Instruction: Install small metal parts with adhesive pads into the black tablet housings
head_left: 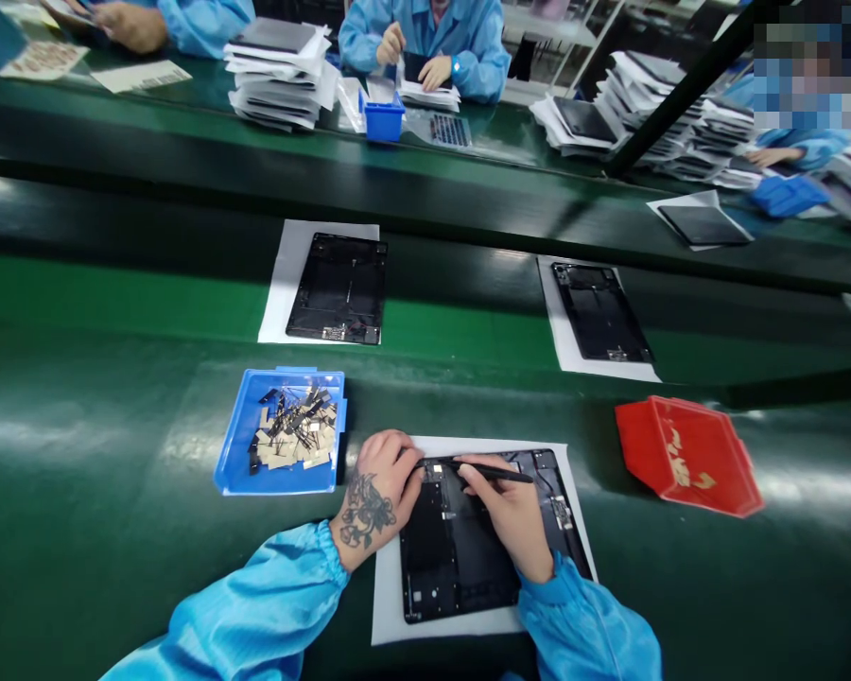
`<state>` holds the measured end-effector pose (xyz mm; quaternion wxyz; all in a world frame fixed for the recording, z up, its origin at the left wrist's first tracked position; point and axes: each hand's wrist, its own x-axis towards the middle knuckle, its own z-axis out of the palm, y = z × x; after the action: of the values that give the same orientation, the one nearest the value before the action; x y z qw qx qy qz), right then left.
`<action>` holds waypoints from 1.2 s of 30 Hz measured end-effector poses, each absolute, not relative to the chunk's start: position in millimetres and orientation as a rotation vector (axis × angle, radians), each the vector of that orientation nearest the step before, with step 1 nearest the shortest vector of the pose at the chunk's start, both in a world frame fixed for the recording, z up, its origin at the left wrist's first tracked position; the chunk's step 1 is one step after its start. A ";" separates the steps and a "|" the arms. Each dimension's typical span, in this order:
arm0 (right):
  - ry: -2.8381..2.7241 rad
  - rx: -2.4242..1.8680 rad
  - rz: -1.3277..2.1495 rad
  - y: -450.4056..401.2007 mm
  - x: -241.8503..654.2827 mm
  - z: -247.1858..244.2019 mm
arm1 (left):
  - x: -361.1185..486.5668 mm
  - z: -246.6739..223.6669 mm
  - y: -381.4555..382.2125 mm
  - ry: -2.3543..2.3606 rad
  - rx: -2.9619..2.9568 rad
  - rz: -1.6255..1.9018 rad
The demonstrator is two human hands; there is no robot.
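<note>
An opened black tablet housing (432,558) lies on a white sheet (390,605) in front of me, its inner side up. My left hand (377,487) rests at its upper left corner, fingers curled and thumb close to them; whatever is under the fingertips is hidden. Between the thumb and fingers of my right hand (511,515) is a slim black pen-like tool (507,473). Its tip points left across the housing's upper part, near my left thumb. Left of my left hand stands a blue bin (231,463) with many small black-and-beige parts (294,430).
A red bin (723,454) with a few beige pieces sits at right. Beyond, two more tablet housings (340,288) (599,312) lie on white sheets along a green strip (454,322). Co-workers in blue sit across, beside stacked tablets and sheets (276,76). A dark post (652,137) slants at upper right.
</note>
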<state>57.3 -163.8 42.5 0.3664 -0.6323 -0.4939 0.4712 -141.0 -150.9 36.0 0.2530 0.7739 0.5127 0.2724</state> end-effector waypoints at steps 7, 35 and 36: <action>-1.198 -1.611 1.227 -157.7 50.1 47.3 | -140.5 31.6 -151.3 1.393 2.136 0.716; -1.807 -1.387 0.637 -176.0 40.0 55.2 | -139.5 27.1 -150.3 1.398 2.144 0.751; -1.821 -1.382 0.628 -176.6 39.7 56.9 | -139.6 27.5 -150.1 1.399 2.144 0.747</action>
<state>39.7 -176.6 56.9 0.3758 -0.5401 -0.7119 0.2455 -139.6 -150.1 27.5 0.2351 0.7814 0.5099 0.2723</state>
